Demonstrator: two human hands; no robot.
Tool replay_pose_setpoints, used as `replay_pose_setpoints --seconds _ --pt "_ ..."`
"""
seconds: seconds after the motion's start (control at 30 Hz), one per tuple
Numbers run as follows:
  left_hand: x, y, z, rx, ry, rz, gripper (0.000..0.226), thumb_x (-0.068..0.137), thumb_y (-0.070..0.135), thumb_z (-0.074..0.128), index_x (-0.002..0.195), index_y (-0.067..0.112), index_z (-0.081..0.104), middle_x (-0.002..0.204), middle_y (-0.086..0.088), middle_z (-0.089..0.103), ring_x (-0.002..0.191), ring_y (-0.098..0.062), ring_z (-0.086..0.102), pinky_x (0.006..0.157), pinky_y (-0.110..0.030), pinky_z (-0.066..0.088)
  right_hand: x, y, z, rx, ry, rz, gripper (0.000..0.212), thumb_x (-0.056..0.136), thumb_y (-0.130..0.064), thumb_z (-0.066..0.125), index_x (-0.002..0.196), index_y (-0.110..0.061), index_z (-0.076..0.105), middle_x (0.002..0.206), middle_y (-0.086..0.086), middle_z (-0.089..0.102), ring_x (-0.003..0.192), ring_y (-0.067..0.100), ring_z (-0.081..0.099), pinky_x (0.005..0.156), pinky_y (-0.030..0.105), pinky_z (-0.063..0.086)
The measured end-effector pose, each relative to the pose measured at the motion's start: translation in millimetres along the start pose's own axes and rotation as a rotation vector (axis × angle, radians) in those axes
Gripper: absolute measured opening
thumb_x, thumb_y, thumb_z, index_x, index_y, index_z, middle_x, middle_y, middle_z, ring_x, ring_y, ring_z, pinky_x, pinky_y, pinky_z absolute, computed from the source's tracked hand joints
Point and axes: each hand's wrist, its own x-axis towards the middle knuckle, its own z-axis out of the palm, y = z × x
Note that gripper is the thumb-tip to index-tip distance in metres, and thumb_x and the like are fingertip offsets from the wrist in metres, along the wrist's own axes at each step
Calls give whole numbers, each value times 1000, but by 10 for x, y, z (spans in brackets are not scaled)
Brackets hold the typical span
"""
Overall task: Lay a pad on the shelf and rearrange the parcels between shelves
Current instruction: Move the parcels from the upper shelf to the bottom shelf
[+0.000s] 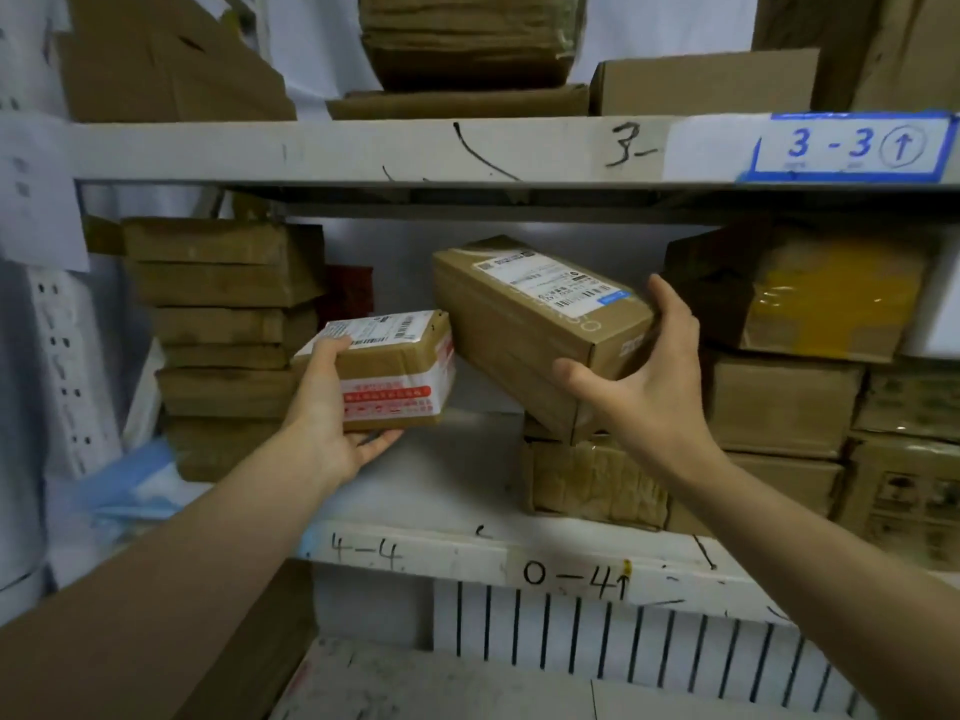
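My left hand [332, 407] grips a small brown parcel [395, 371] with red-and-white tape and a white label, held above the middle shelf [457, 491]. My right hand [639, 387] grips the near end of a longer brown box [524, 324] with a white shipping label; the box is tilted, its far end higher, and its lower edge sits over a taped parcel [597, 480] on the shelf. The two held parcels nearly touch. The shelf surface between the stacks is pale; I cannot tell whether a pad lies on it.
A stack of flat brown parcels [228, 324] fills the shelf's left side, more boxes [789, 397] the right. The upper shelf beam [363, 148] marked 3-3 carries more cartons [701, 85]. The lower beam [571, 569] reads 4-4 and 0-4. Blue plastic [140, 480] lies at left.
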Motion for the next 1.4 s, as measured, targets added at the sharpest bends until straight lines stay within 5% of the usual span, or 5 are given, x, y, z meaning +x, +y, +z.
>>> replay_pose_setpoints --seconds 0.33,0.5,0.8,1.03,1.4 --pt "-712 -184 -1441 49 51 62 50 85 52 60 130 32 62 121 -3 73 110 -28 69 79 -45 59 -848 -134 187 220 -162 68 102 64 -58 69 152 -27 29 141 -6 42 129 13 48 109 44 47" --pt "-1031 -211 -2100 45 140 102 45 89 50 43 121 33 70 111 6 77 106 -21 71 94 -45 53 -1235 -251 342 272 -299 62 101 62 -57 67 151 -27 30 134 -10 50 123 8 53 105 40 50" --pt "-1389 -1062 -3254 143 522 -286 26 89 45 51 95 23 62 91 -4 61 84 -23 59 70 -38 50 -2221 163 927 73 -695 21 111 59 -64 73 151 -19 31 139 0 42 127 13 46 110 40 44" --pt "-1222 -1700 -3837 97 587 -458 47 87 48 60 127 23 57 103 -3 63 94 -24 61 81 -42 50 -2734 600 1577 -85 -857 150 109 65 -42 91 152 -18 30 128 -4 35 116 4 40 101 21 36" --pt "-484 -2462 -4446 58 640 -686 51 78 50 75 113 17 61 94 -7 63 87 -23 63 66 -35 54 -3387 1699 2787 -346 -902 442 101 64 -56 87 147 -29 35 137 2 33 122 18 44 98 44 53"
